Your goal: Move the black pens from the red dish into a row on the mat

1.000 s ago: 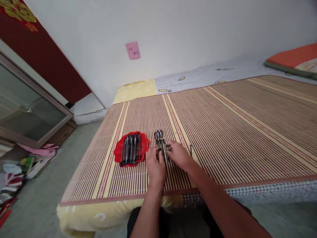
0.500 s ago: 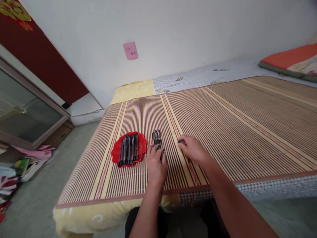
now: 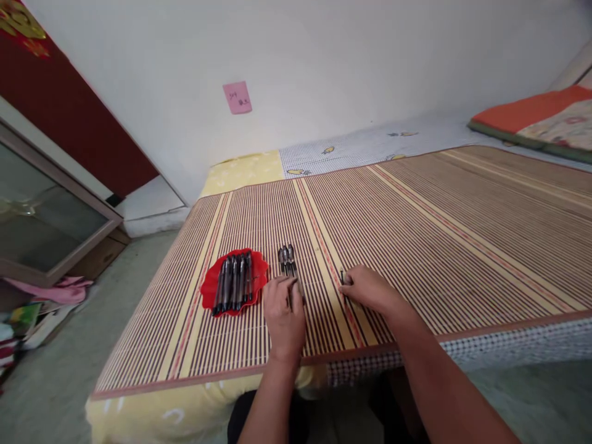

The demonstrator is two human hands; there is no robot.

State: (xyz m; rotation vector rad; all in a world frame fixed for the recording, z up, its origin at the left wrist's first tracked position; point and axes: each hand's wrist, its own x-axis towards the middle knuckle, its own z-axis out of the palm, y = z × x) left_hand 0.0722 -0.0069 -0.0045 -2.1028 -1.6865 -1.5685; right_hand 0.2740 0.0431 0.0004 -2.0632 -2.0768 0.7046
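My left hand rests on the striped mat, its fingers curled over the near end of a few black pens. The far ends of these pens stick out beyond my fingers, side by side; the rest is hidden under the hand. To the right, my right hand pinches a small, thin black piece just above the mat; it may be a pen cap. Left of my left hand sits a red scalloped dish with several black pens lying in a row.
The mat covers a bed with a yellow sheet at its near edge. Folded bedding lies at the far right. A pink note is stuck on the wall. On the left stand a glass-fronted cabinet and items on the floor.
My right hand has shifted slightly down and right, and the thin black piece now points up from its fingertips. My left hand stays by the pens. The view has turned slightly.
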